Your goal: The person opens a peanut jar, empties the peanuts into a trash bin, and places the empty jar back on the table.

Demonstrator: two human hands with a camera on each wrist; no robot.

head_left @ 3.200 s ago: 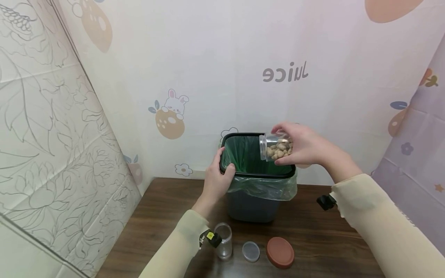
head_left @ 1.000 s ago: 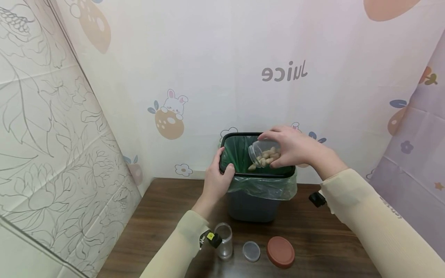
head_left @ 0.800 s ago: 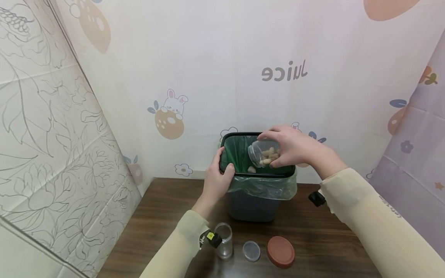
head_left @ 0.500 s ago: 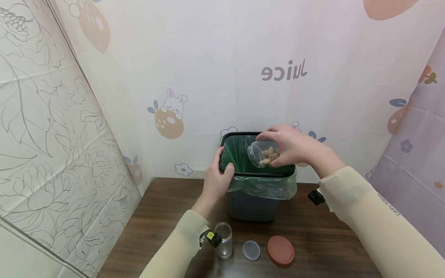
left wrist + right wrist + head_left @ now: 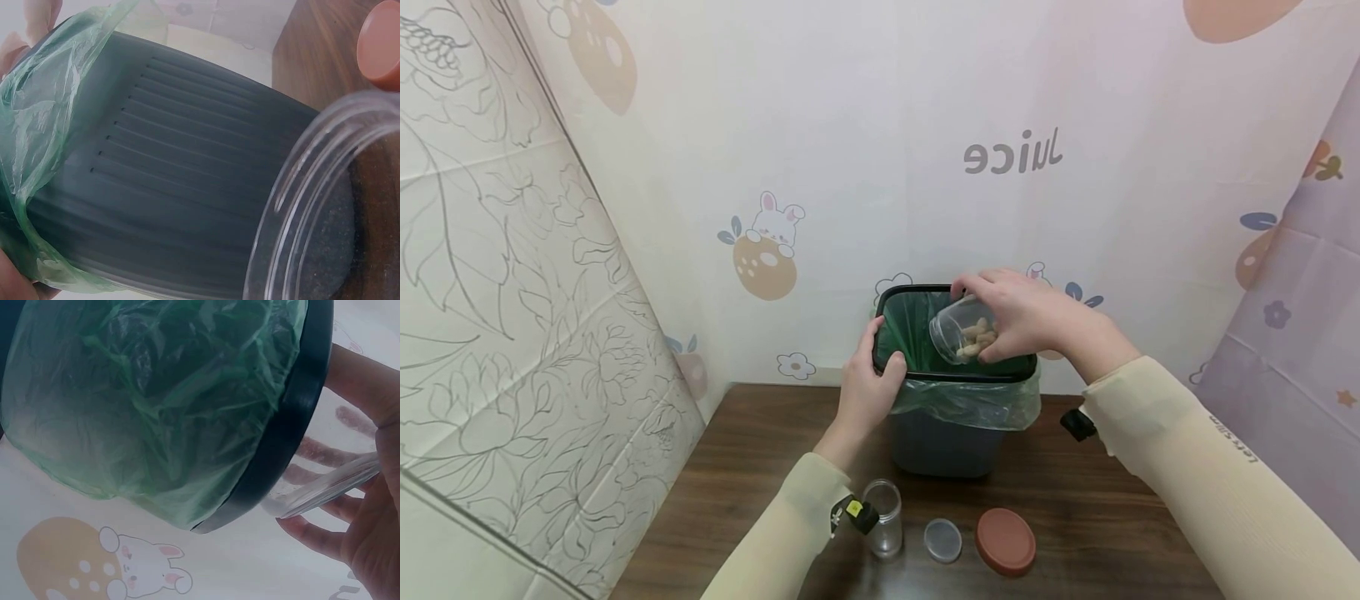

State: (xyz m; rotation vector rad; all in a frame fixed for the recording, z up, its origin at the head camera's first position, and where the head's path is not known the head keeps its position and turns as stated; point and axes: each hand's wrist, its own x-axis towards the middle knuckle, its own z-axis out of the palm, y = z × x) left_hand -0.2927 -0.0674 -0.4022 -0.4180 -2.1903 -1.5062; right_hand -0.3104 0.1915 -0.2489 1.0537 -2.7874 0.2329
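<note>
My right hand (image 5: 1022, 317) holds a clear jar (image 5: 947, 325) on its side over the trash bin (image 5: 947, 450), mouth tilted down to the left. Several unshelled peanuts (image 5: 976, 339) lie inside it. A green bag (image 5: 970, 406) lines the bin and folds out over its black rim. At the bin's left edge, my left hand (image 5: 871, 379) grips the rim, thumb on the near side. In the right wrist view, fingers (image 5: 312, 537) curl round the jar, partly behind the bin's rim. Only parts of the left hand show at the edge of the left wrist view. The bin's bottom is hidden.
Near the left wrist, another clear jar (image 5: 886, 533) stands uncovered on the dark wooden table (image 5: 760, 458). Beside it lie a small grey lid (image 5: 942, 540) and a reddish lid (image 5: 1006, 542). A patterned cloth (image 5: 850, 167) hangs right behind the bin.
The right hand has moved left and tipped the jar further down. Fewer peanuts show in it; one was dropping into the bin earlier. The left hand has stayed on the rim.
</note>
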